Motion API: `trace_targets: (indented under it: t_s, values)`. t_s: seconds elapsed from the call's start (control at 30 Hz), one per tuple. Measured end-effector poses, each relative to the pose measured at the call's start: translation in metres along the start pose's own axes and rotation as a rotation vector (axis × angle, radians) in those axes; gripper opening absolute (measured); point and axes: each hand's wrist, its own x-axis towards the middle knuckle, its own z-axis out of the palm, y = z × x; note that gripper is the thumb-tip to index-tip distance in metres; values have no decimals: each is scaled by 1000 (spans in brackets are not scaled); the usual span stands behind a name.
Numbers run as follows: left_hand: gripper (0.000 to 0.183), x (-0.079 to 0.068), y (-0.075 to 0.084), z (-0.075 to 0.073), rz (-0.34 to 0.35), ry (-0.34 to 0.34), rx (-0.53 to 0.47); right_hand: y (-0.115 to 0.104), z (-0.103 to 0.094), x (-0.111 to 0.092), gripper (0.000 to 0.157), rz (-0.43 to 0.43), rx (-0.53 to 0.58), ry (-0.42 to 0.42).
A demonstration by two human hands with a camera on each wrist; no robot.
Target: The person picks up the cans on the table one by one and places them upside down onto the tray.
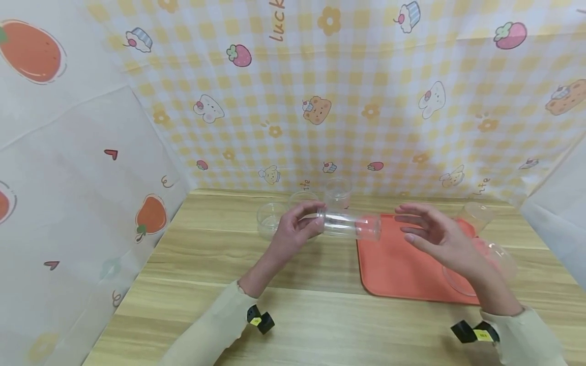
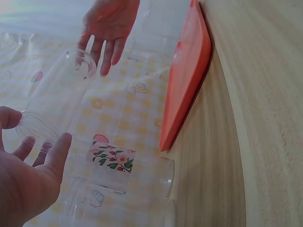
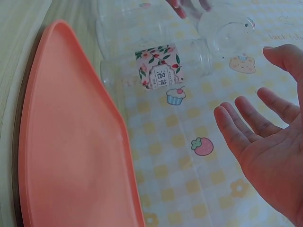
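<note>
My left hand [image 1: 293,231] grips a clear plastic jar [image 1: 348,224] at its ridged neck. The jar lies sideways in the air, its base pointing right across the left edge of an orange tray [image 1: 389,277]. My right hand [image 1: 437,236] is over the tray, fingers spread and holding nothing, a short gap from the jar's base. In the right wrist view its palm and loosely bent fingers [image 3: 239,127] show. Behind the left hand stand several clear jars [image 1: 270,218], one with a floral label [image 3: 158,68].
At the tray's right side is a clear round container [image 1: 503,259], partly hidden by the right forearm. Another clear container [image 1: 478,216] is at the tray's back right corner. A checked cloth [image 1: 352,137] hangs behind the wooden table [image 1: 302,305].
</note>
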Motion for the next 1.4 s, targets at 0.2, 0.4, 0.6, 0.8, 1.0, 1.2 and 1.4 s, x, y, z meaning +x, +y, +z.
trace_targets:
  t_s: [0.2, 0.4, 0.6, 0.8, 1.0, 1.2, 1.4]
  values:
    - [38, 0, -2, 1, 0, 5, -5, 0, 2, 0, 61, 22, -10, 8]
    - [37, 0, -2, 3, -2, 9, -11, 0, 4, 0, 63, 13, 1, 5]
    - [37, 0, -3, 3, -5, 11, -1, -1, 6, 0, 64, 25, 12, 6]
    - [37, 0, -5, 3, -1, 3, -2, 0, 6, 0, 64, 15, 32, 1]
    - [37, 0, -5, 5, -13, -1, -5, 0, 6, -1, 63, 6, 36, 3]
    - [37, -1, -4, 6, -20, -1, -15, 1, 5, -3, 63, -28, 31, -4]
    - [38, -2, -4, 7, -19, 3, -32, -1, 6, -3, 66, 32, 19, 11]
